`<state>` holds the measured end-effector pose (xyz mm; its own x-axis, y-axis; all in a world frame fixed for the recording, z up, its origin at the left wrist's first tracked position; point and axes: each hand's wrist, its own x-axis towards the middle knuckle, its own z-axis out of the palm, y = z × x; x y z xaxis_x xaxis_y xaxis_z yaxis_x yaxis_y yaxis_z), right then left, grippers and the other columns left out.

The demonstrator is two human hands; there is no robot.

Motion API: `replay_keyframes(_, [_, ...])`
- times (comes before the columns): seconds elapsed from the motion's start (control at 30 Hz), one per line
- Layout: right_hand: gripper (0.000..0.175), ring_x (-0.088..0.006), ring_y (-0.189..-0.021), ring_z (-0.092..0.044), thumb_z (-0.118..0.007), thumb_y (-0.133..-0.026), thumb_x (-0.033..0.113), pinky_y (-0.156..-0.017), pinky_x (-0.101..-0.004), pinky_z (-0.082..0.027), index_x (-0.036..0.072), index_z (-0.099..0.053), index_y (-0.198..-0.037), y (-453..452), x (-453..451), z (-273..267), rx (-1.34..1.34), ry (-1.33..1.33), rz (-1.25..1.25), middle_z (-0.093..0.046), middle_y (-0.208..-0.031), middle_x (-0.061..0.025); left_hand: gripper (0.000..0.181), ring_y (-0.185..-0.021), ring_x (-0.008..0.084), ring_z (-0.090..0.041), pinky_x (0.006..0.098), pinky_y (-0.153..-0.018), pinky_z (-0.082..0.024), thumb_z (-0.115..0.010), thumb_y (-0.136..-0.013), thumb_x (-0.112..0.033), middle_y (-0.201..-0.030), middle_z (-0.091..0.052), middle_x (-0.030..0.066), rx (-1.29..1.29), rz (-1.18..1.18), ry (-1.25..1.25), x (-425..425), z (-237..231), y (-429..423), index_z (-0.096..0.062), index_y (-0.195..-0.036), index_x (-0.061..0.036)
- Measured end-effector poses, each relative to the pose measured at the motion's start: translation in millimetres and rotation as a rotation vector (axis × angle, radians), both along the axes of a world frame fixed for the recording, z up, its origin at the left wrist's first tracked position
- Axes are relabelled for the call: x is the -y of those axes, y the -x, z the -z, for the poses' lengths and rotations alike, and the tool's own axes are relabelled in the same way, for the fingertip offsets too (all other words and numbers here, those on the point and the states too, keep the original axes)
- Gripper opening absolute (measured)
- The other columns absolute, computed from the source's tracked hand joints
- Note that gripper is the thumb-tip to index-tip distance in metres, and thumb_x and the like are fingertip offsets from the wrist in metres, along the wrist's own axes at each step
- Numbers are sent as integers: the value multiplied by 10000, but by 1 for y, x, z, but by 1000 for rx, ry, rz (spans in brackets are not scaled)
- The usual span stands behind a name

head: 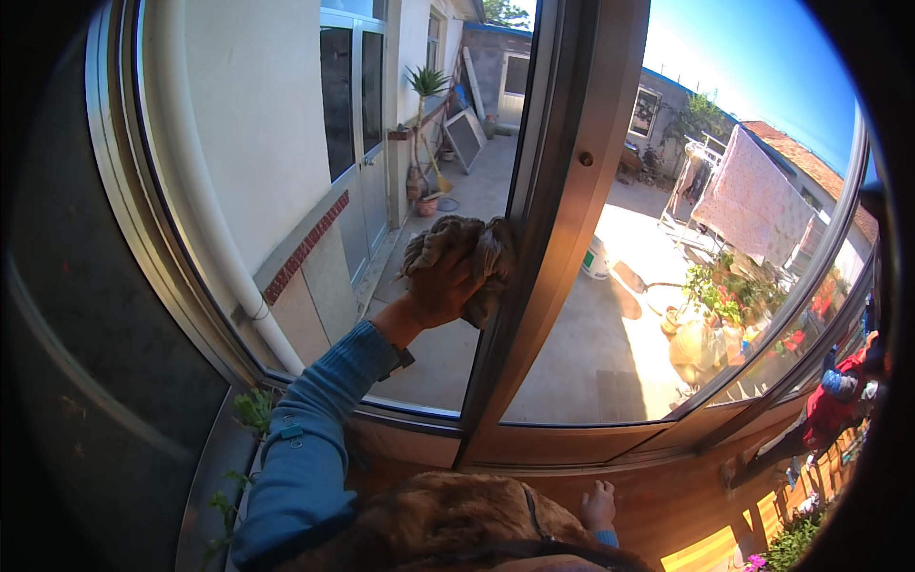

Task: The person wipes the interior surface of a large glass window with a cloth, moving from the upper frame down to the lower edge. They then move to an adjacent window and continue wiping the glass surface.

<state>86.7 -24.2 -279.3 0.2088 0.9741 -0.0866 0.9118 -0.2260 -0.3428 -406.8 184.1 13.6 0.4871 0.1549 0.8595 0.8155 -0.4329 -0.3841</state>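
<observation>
A crumpled grey-brown cloth (493, 247) is in the grip of my left hand (439, 289). That hand is raised in front of me and presses the cloth to the window glass (443, 365), close beside the brown metal frame post (565, 193). A dark band (398, 363) circles my left wrist, and a teal binder clip (292, 431) is fixed to the blue sleeve (307, 457). Low at my right side hangs my right hand (599, 504), with nothing in it and its fingers loosely bent and apart. Brown furry clothing (457, 511) covers my front.
Leafy plants (254, 411) grow at the lower left by the frame. A person in a red vest (833, 404) is on the right, above the wooden floor (665, 493). Flowers (793, 540) stand at lower right. Beyond the glass, a courtyard has a drying rack with a pale sheet (750, 193).
</observation>
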Motion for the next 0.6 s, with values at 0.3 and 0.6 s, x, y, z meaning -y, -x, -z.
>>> replay_keyframes(0.3, [498, -417, -1238, -585, -695, -899, 193, -983, -493, -529, 21, -594, -1355, 3, 9, 4, -11, -123, -135, -509, -1441, -218, 408, -1242, 312, -579, 423, -970, -533, -664, -826, -137, -1215, -651, 100, -157, -55, 972, 68, 258, 3, -674, -1233, -112])
replay_keyframes(0.6, [512, -269, -1072, -701, -619, -971, 55, -888, -364, -570, 42, -516, -1473, 1, -51, -189, -402, -419, -208, -709, -1191, -200, 306, -970, 142, -673, 298, -834, -583, -600, -1009, -72, -1116, -715, 79, 1399, 761, 1667, 159, 208, -33, -651, -1306, -16])
